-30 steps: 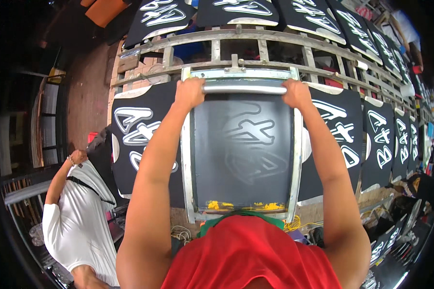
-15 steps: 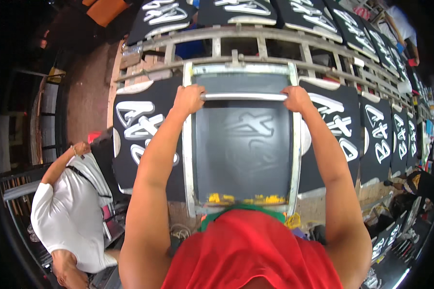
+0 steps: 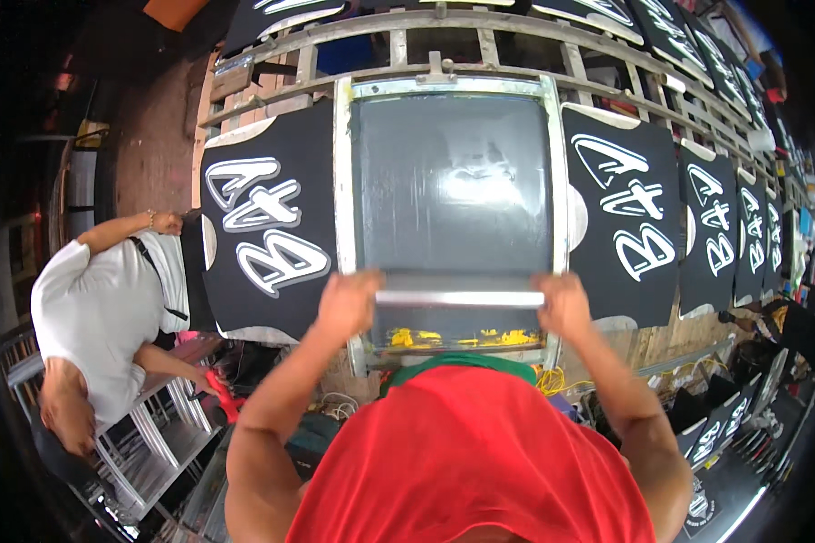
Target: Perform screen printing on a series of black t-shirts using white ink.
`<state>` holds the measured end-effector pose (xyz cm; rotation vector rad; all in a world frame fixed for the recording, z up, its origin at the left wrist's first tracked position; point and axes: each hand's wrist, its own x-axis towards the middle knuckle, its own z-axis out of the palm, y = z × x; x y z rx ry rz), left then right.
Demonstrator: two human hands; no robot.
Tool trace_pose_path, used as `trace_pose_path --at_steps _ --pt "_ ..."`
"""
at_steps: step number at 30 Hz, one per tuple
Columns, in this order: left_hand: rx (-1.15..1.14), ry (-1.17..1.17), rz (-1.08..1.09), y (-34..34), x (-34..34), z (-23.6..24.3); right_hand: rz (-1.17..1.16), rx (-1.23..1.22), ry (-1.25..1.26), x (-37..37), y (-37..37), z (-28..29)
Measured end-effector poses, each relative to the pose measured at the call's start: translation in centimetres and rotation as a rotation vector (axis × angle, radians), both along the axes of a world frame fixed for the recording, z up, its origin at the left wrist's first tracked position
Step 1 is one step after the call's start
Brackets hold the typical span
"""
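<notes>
In the head view, my left hand (image 3: 349, 304) and my right hand (image 3: 563, 304) grip either end of a silver squeegee bar (image 3: 459, 299), both slightly blurred. The bar lies across the lower part of a dark grey mesh (image 3: 444, 190) in a pale screen frame (image 3: 341, 172). Glare lies on the mesh's upper half. Smears of yellow ink (image 3: 407, 338) run along its bottom edge. A black garment with white-and-grey lettering (image 3: 254, 271) lies left of the frame, and another such garment (image 3: 629, 285) lies to the right.
A slatted rail (image 3: 516, 68) runs behind the frame, with more printed garments (image 3: 715, 281) in rows. At left, a co-worker in white (image 3: 100, 326) bends over a metal rack (image 3: 154, 434), reaching toward a red object (image 3: 222, 398). Yellow cables (image 3: 552, 380) lie below.
Both my hands have pulled the squeegee toward me, down the mesh. The faint design seen on the mesh earlier no longer shows. The co-worker has bent farther over, arm toward the rack.
</notes>
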<state>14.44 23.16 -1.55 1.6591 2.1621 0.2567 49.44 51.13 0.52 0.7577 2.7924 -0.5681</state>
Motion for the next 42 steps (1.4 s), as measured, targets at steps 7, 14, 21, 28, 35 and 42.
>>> trace_pose_path --at_steps 7,14,21,28,35,42 --pt "0.101 0.173 0.182 24.1 -18.0 -1.3 -0.015 0.364 0.107 -20.9 23.9 -2.9" --pt "-0.036 0.250 0.217 18.2 -12.1 -1.2 -0.069 0.286 0.063 -17.4 17.8 -3.6" --pt "0.064 0.033 0.089 -3.4 5.5 0.2 -0.126 -0.019 -0.041 3.0 -4.4 -0.2" --pt "0.017 0.404 0.052 9.5 -6.4 -1.5 -0.029 0.243 0.132 -9.9 8.6 -3.9" --pt "0.252 0.384 0.238 25.7 -15.9 -3.8 -0.214 0.344 0.210 -20.8 23.1 -4.8" --pt "-0.020 0.235 0.175 8.3 -3.6 -0.9 -0.089 0.190 -0.084 -7.8 7.1 -1.4"
